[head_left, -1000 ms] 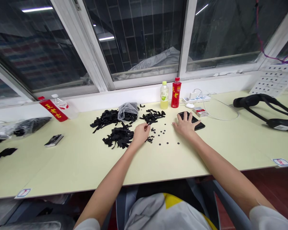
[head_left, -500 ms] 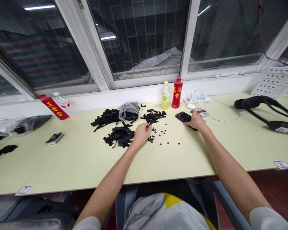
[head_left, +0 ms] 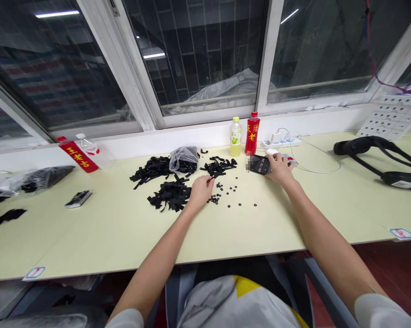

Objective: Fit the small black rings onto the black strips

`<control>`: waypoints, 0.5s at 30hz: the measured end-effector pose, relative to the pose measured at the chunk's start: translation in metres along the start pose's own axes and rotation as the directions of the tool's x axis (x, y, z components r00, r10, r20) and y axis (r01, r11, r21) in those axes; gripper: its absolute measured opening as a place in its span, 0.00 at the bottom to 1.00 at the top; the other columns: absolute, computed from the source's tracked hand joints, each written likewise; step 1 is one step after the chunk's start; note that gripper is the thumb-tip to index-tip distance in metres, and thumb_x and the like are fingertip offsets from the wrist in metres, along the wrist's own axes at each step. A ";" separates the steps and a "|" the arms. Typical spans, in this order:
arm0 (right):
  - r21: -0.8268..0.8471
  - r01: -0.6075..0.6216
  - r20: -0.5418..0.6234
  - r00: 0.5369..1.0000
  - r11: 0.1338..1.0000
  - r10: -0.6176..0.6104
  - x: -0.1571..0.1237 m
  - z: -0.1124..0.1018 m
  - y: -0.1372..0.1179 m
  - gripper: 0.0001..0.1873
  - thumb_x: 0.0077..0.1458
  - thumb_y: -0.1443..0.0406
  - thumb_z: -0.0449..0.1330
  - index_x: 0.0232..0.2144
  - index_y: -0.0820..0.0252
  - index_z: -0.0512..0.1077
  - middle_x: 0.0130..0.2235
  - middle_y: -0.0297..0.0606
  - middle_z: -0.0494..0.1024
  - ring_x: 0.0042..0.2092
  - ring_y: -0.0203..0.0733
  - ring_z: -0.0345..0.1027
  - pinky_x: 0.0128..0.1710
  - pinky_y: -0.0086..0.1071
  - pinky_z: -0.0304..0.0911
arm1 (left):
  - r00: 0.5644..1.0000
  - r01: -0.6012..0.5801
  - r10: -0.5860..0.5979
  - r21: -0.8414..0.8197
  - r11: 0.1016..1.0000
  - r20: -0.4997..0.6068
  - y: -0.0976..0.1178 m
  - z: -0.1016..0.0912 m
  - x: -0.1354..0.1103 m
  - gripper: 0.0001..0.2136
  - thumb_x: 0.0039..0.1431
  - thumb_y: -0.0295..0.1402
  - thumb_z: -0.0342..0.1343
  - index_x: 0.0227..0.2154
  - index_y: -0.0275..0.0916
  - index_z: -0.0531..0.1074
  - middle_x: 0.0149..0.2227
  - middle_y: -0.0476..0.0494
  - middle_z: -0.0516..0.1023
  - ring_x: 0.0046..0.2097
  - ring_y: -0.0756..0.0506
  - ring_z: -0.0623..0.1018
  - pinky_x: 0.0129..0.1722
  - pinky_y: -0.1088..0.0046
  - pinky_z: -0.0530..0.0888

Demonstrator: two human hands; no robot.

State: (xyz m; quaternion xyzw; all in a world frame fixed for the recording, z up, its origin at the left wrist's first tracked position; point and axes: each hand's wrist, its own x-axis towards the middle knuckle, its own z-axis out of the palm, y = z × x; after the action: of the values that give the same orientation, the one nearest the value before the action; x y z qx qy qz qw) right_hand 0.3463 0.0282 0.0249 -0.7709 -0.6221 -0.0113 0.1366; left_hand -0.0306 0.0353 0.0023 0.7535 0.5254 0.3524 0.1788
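My right hand [head_left: 280,169] grips a black smartphone [head_left: 260,165] by its right end. The phone is tipped up, and its lit screen shows timer digits. Near the middle of the table, my left hand [head_left: 201,190] is closed in a pinch; whatever small dark thing is between the fingertips is too small to make out. Just beyond those fingertips lies a small pile of black strips [head_left: 220,166]. Left of the hand is a larger pile of black strips [head_left: 171,193]. Several small black rings [head_left: 215,198] are scattered to its right.
A clear plastic bag [head_left: 184,159] sits on more black strips. Behind stand a yellow-green drink bottle [head_left: 235,139] and a red bottle [head_left: 252,134]. A power strip [head_left: 283,142] with a white cable and a black headset [head_left: 383,161] are on the right. A small box [head_left: 78,199] lies left.
My right hand has tilted the phone up from the table, so its screen now faces me more. My left hand has barely moved and stays pinched.
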 end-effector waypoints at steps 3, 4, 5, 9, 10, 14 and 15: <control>0.002 -0.012 0.010 1.000 1.000 0.012 -0.002 -0.001 -0.001 0.49 0.64 0.57 0.76 0.83 0.48 0.69 0.81 0.63 0.70 0.76 0.79 0.67 0.74 0.70 0.62 | 0.999 0.012 -0.011 0.011 1.000 -0.034 -0.006 -0.016 0.009 0.16 0.82 0.37 0.67 0.33 0.44 0.84 0.38 0.35 0.88 0.43 0.34 0.83 0.53 0.58 0.76; 0.002 -0.014 0.018 1.000 1.000 0.014 -0.001 -0.001 -0.001 0.49 0.64 0.58 0.76 0.84 0.49 0.69 0.82 0.63 0.69 0.76 0.78 0.67 0.75 0.70 0.62 | 0.999 0.017 -0.017 0.013 1.000 -0.046 -0.009 -0.024 0.013 0.15 0.82 0.38 0.67 0.34 0.44 0.85 0.39 0.35 0.89 0.43 0.33 0.84 0.54 0.57 0.77; 0.002 -0.015 0.025 1.000 1.000 0.015 -0.001 -0.001 -0.001 0.49 0.65 0.59 0.75 0.84 0.50 0.69 0.82 0.64 0.69 0.77 0.78 0.67 0.76 0.70 0.62 | 0.998 0.025 -0.023 0.020 0.999 -0.061 -0.013 -0.034 0.017 0.13 0.81 0.38 0.68 0.36 0.44 0.88 0.40 0.34 0.90 0.44 0.32 0.86 0.55 0.56 0.79; -0.004 -0.010 0.032 0.999 1.000 0.010 0.000 0.000 0.002 0.49 0.66 0.60 0.74 0.84 0.48 0.69 0.83 0.63 0.69 0.77 0.78 0.67 0.76 0.71 0.62 | 0.995 0.044 -0.021 0.246 0.968 -0.096 -0.036 -0.077 0.029 0.09 0.80 0.32 0.68 0.44 0.44 0.93 0.47 0.31 0.95 0.53 0.29 0.90 0.62 0.57 0.81; -0.007 -0.009 0.032 0.999 1.000 0.009 0.000 0.000 0.002 0.48 0.66 0.60 0.73 0.84 0.48 0.69 0.83 0.63 0.69 0.78 0.78 0.67 0.76 0.71 0.62 | 0.995 0.065 -0.037 0.320 0.945 -0.093 -0.042 -0.087 0.029 0.09 0.80 0.30 0.67 0.45 0.44 0.94 0.48 0.31 0.95 0.55 0.29 0.91 0.62 0.58 0.82; -0.022 -0.013 0.036 0.999 1.000 0.014 0.000 0.000 0.000 0.48 0.67 0.61 0.73 0.85 0.49 0.68 0.83 0.63 0.69 0.77 0.78 0.67 0.76 0.70 0.63 | 0.986 0.166 -0.133 0.474 0.865 -0.102 -0.065 -0.109 0.018 0.09 0.81 0.26 0.66 0.49 0.38 0.93 0.46 0.30 0.94 0.55 0.29 0.89 0.63 0.56 0.81; -0.026 -0.016 0.040 0.999 1.000 0.017 0.000 0.000 -0.001 0.48 0.68 0.61 0.73 0.85 0.49 0.68 0.83 0.63 0.69 0.77 0.77 0.67 0.76 0.70 0.63 | 0.983 0.182 -0.147 0.488 0.853 -0.109 -0.070 -0.110 0.014 0.09 0.81 0.26 0.66 0.49 0.38 0.93 0.47 0.30 0.94 0.55 0.29 0.88 0.64 0.54 0.82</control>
State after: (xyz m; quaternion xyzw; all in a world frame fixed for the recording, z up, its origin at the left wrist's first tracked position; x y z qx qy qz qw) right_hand 0.3452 0.0280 0.0253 -0.7778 -0.6181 -0.0029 0.1142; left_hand -0.1531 0.0642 0.0383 0.7140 0.6665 0.2143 -0.0091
